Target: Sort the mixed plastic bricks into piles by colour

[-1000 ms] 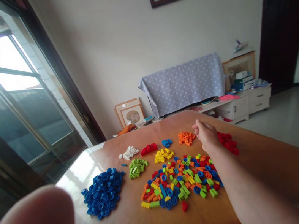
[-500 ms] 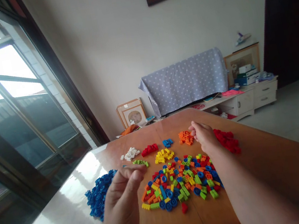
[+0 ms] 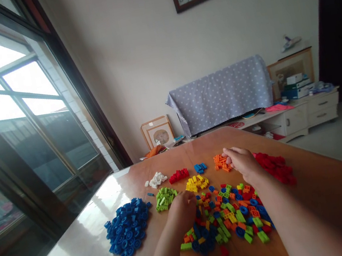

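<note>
My left hand (image 3: 183, 208) reaches over the left edge of a mixed pile of toy building bricks (image 3: 231, 216). Its fingers are bent together and point down; their tips are hidden, and so is whatever they hold. Close by lie a lime green brick pile (image 3: 165, 199) and a yellow brick pile (image 3: 196, 183). At the right side of an orange brick heap (image 3: 221, 162) is my right hand (image 3: 240, 160), thumb and fingers pinched together. Anything between those fingertips is too small to make out.
A large blue pile (image 3: 129, 228) covers part of the table's left. White bricks (image 3: 157, 179), dark red bricks (image 3: 178, 175) and small blue bricks (image 3: 200, 168) form a far row. Red pieces (image 3: 275, 167) lie beyond my right forearm. One red piece (image 3: 224, 252) sits nearest me.
My left hand has moved right and down from above the green pile to the mixed bricks, uncovering the green and blue piles. My right hand stays beside the orange heap. The view has shifted slightly.
</note>
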The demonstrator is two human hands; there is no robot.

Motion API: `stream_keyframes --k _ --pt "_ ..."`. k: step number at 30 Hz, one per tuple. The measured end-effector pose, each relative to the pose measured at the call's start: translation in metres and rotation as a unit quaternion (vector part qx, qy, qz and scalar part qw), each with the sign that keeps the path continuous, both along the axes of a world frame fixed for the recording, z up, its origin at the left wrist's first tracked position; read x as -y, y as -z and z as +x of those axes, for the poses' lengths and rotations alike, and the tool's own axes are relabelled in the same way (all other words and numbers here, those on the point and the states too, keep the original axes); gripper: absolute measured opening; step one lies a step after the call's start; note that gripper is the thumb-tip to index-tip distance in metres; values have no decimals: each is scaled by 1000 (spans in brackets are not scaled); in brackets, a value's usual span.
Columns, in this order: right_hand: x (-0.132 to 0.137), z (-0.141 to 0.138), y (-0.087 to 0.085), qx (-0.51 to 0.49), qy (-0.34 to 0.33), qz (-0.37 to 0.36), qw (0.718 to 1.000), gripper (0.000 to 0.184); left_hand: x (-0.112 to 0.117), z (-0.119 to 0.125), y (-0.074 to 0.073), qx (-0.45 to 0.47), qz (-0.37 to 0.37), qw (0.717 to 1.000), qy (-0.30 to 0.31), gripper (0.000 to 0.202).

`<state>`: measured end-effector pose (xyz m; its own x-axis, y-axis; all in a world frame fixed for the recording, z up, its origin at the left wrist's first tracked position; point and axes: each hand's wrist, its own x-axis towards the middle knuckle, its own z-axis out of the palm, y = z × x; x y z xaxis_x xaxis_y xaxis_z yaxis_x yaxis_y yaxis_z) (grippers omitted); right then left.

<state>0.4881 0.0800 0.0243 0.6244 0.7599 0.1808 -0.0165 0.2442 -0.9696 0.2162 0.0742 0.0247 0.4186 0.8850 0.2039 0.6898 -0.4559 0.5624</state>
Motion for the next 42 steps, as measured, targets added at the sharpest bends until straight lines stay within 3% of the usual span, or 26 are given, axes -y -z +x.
stream_keyframes --k 5,11,17,22,26,32,42 --pt "-1 -2 -1 7 1 -14 1000 34 -9 -1 13 -16 -10 1000 -10 26" --pt "-3 -2 2 38 7 -20 999 35 -8 -8 21 80 -70 994 17 31" --pt "-4 -2 5 61 7 -25 998 36 -2 -6 16 136 -122 982 51 30" --pt "-3 -3 4 55 7 -22 998 34 0 -10 4 168 -123 978 28 25" --pt "-2 -4 3 45 4 -23 999 32 0 -15 0 110 -88 990 8 24" --pt "0 -8 3 71 -3 -33 997 36 3 -14 7 -48 44 998 12 17" --pt "-4 -6 10 109 -16 -51 993 37 3 -11 7 -85 35 996 7 16"
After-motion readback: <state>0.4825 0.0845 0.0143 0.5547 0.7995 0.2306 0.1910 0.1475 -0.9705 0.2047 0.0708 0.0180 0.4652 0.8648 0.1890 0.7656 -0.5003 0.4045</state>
